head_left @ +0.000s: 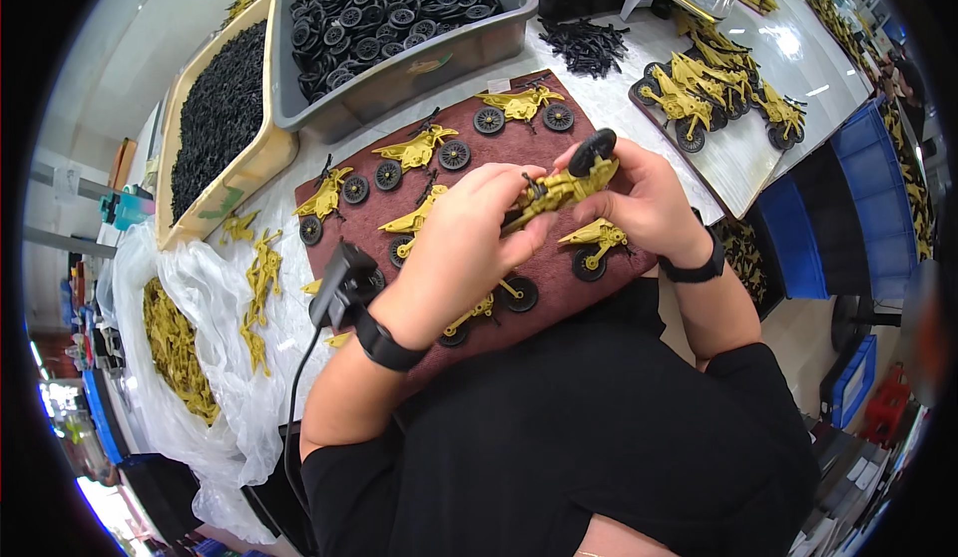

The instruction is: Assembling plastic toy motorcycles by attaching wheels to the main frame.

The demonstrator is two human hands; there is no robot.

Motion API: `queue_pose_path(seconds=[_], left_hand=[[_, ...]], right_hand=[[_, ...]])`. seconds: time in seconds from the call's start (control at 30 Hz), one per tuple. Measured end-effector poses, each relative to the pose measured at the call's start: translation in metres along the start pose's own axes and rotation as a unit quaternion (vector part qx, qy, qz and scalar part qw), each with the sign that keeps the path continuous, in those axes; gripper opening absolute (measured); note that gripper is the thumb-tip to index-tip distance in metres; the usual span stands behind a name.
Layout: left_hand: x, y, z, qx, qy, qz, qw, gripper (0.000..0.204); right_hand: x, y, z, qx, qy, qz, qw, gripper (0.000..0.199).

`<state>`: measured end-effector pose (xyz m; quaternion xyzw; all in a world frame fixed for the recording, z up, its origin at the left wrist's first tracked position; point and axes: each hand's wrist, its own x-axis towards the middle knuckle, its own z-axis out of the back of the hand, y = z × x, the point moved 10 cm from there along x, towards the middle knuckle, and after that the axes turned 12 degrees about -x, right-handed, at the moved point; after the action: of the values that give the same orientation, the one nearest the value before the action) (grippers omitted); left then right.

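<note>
Both my hands hold one yellow toy motorcycle above a dark red mat. My left hand is closed round one end, next to a small black part. At the other end, by a black wheel, my right hand grips the body with fingers and thumb. Several more yellow toy motorcycles with black wheels lie on the mat around my hands, among them one at the far edge and one beneath my right hand. My left hand and forearm partly cover others.
A grey bin of black wheels and a cream bin of small black parts stand at the back left. A clear plastic bag holds yellow parts at left. Finished-looking motorcycles crowd a board at right. Loose black parts lie behind the mat.
</note>
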<state>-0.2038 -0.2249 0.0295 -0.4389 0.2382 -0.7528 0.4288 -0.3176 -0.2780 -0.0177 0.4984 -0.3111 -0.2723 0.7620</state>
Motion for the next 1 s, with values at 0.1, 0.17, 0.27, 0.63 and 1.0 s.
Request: queue_pose_path(seconds=[0.1,0.17,0.27,0.63,1.0], left_hand=[[-0.013,-0.01,0.003,0.031,-0.029,0.012,0.999,0.03],[-0.022,-0.022,0.011,0.025,-0.087,-0.043,0.995,0.031],[-0.024,-0.039,0.016,0.076,-0.079,-0.081,0.991,0.027],[-0.037,-0.038,0.033,0.225,-0.131,-0.127,0.957,0.036],[-0.049,-0.035,0.051,0.174,-0.198,-0.11,0.958,0.07]], right_hand=[[-0.003,0.017,-0.01,0.008,-0.031,0.064,0.997,0.036],[-0.006,0.037,-0.01,-0.035,-0.059,0.134,0.989,0.031],[-0.01,0.039,-0.018,0.023,-0.071,0.139,0.987,0.029],[-0.002,0.036,-0.015,-0.015,-0.162,0.096,0.982,0.036],[0.001,0.003,-0.039,0.163,-0.021,-0.068,0.984,0.033]])
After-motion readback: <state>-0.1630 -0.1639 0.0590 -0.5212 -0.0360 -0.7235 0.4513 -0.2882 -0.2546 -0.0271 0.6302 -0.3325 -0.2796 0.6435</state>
